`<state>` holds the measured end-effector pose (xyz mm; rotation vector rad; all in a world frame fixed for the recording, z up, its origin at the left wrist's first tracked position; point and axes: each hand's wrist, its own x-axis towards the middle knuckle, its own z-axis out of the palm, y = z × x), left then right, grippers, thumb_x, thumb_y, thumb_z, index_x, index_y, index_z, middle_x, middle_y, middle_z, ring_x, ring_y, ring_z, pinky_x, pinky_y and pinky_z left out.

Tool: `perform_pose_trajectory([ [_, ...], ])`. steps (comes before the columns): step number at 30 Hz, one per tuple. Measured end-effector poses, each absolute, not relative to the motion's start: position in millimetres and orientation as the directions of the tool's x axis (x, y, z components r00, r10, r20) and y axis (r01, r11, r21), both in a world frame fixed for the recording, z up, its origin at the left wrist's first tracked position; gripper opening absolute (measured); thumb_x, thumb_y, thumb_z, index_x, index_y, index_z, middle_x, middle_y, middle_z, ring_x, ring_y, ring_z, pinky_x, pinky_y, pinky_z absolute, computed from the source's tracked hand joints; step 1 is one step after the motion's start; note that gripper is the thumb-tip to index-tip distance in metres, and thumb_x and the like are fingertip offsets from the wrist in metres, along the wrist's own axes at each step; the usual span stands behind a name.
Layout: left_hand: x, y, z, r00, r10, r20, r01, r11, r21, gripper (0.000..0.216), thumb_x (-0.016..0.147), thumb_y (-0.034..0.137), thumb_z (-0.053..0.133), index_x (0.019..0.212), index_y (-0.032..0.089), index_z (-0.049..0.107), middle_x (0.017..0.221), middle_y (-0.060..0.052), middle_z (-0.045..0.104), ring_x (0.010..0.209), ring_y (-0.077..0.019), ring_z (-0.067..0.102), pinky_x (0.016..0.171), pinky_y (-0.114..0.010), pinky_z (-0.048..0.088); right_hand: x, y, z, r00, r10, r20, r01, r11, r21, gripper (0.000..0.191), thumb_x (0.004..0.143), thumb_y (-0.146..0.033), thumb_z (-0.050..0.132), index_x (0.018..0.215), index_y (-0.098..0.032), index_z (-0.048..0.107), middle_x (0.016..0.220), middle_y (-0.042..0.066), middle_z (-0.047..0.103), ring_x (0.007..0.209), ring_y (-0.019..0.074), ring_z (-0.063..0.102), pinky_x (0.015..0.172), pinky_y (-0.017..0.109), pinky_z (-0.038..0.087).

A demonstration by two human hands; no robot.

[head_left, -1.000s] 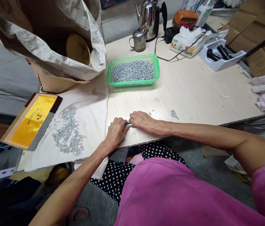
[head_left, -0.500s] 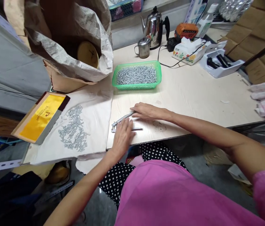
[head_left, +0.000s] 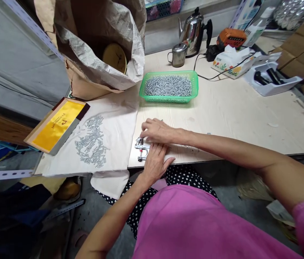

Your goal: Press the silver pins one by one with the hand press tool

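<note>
Metal pliers (head_left: pixel 144 148) with a spring and a C-shaped jaw lie on the table near its front edge, the jaw pointing left. My left hand (head_left: pixel 155 161) lies flat over the lower handle, fingers stretched and thumb spread apart. Just above it, my right hand (head_left: pixel 159 131) curls its fingers round the pliers by the spring, covering much of the upper handle. Behind the hands stands a green plastic basket (head_left: pixel 165 98) full of small metal pins (head_left: pixel 168 85). More loose pins (head_left: pixel 92 144) lie heaped on a white cloth (head_left: pixel 119 126) to the left.
A box with a yellow lining (head_left: pixel 60 124) lies at the cloth's left edge. Behind it stands a large paper sack (head_left: pixel 87 84). At the back are a metal mug (head_left: pixel 178 55), a kettle (head_left: pixel 193 34), a tissue box (head_left: pixel 228 64) and a white tray (head_left: pixel 273 84).
My right hand has moved from the upper handle's end toward the jaw. My left hand has slid off the jaw onto the lower handle, and the pliers' jaw now shows. The view has shifted slightly.
</note>
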<state>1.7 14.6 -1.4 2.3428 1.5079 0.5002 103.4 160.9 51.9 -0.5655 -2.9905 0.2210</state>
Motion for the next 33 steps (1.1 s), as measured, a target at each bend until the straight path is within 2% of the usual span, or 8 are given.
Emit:
perform_pose_trajectory([
  [4, -1, 11, -7, 0.377, 0.926, 0.017, 0.831, -0.347, 0.435, 0.051, 0.101, 0.052, 0.053, 0.133, 0.014, 0.062, 0.128, -0.022, 0.069, 0.125, -0.0407, 0.063, 0.108, -0.059, 0.049, 78, 132, 45, -0.995, 0.084, 0.044, 0.079, 0.99, -0.116, 0.009, 0.096, -0.027, 0.067, 0.093, -0.025, 0.075, 0.115, 0.008, 0.063, 0.11, 0.027, 0.046, 0.078, 0.036, 0.033],
  [7, -1, 9, -10, 0.384, 0.923, 0.001, 0.835, -0.348, 0.427, 0.059, 0.101, 0.057, 0.05, 0.134, 0.01, 0.062, 0.13, -0.025, 0.068, 0.126, -0.0434, 0.062, 0.107, -0.06, 0.049, 63, 127, 35, -0.997, 0.024, 0.072, 0.016, 0.994, -0.112, 0.014, 0.096, -0.022, 0.066, 0.083, -0.021, 0.071, 0.108, 0.009, 0.064, 0.104, 0.0259, 0.048, 0.076, 0.037, 0.034],
  [11, 3, 7, -11, 0.37, 0.929, 0.003, 0.836, -0.334, 0.436, 0.061, 0.1, 0.058, 0.051, 0.139, 0.012, 0.06, 0.132, -0.024, 0.068, 0.127, -0.042, 0.062, 0.108, -0.058, 0.049, 45, 122, 33, -0.978, 0.011, 0.21, -0.05, 0.958, -0.283, 0.014, 0.098, -0.019, 0.062, 0.086, -0.02, 0.069, 0.099, 0.007, 0.067, 0.097, 0.0222, 0.053, 0.081, 0.035, 0.04],
  [14, -4, 7, -7, 0.424, 0.903, 0.075, 0.796, -0.411, 0.445, 0.05, 0.101, 0.048, 0.054, 0.141, 0.018, 0.059, 0.138, -0.018, 0.066, 0.133, -0.0364, 0.059, 0.112, -0.055, 0.048, 43, 124, 55, -0.923, 0.14, 0.358, -0.018, 0.914, -0.405, 0.018, 0.105, -0.022, 0.05, 0.105, -0.019, 0.067, 0.102, 0.007, 0.068, 0.097, 0.0193, 0.057, 0.084, 0.033, 0.045],
  [17, -37, 4, 5, 0.43, 0.878, 0.211, 0.797, -0.479, 0.367, 0.031, 0.104, 0.032, 0.05, 0.129, 0.022, 0.067, 0.138, -0.014, 0.066, 0.137, -0.031, 0.055, 0.116, -0.053, 0.046, 66, 155, 92, -0.717, 0.428, 0.55, 0.107, 0.847, -0.52, 0.02, 0.105, -0.026, 0.048, 0.105, -0.017, 0.066, 0.099, 0.008, 0.067, 0.09, 0.0196, 0.06, 0.082, 0.034, 0.049],
  [22, -137, 2, 32, 0.018, 0.941, 0.338, 0.992, -0.06, 0.113, 0.033, 0.1, 0.015, 0.044, 0.115, 0.023, 0.072, 0.116, -0.014, 0.071, 0.116, -0.0314, 0.061, 0.096, -0.053, 0.057, 135, 257, 124, -0.417, 0.686, 0.596, 0.521, 0.718, -0.463, 0.023, 0.101, -0.027, 0.051, 0.109, -0.013, 0.067, 0.104, 0.012, 0.065, 0.093, 0.0234, 0.06, 0.086, 0.042, 0.05],
  [27, -201, 7, 40, 0.03, 0.98, 0.195, 0.995, -0.012, -0.097, 0.03, 0.096, 0.016, 0.047, 0.1, 0.024, 0.075, 0.105, -0.015, 0.07, 0.102, -0.0329, 0.058, 0.092, -0.049, 0.053, 173, 273, 97, -0.441, 0.765, 0.469, 0.71, 0.617, -0.339, 0.036, 0.095, -0.026, 0.062, 0.127, -0.011, 0.063, 0.117, 0.016, 0.061, 0.098, 0.0272, 0.061, 0.088, 0.044, 0.051],
  [33, -212, 22, 46, 0.132, 0.983, 0.128, 0.989, -0.122, -0.078, 0.03, 0.096, 0.023, 0.044, 0.09, 0.024, 0.073, 0.097, -0.015, 0.07, 0.098, -0.0355, 0.058, 0.089, -0.05, 0.049, 168, 153, 54, -0.747, 0.615, 0.254, 0.489, 0.766, -0.418, 0.02, 0.102, -0.023, 0.056, 0.113, -0.015, 0.07, 0.107, 0.012, 0.065, 0.095, 0.0217, 0.061, 0.082, 0.035, 0.049],
])
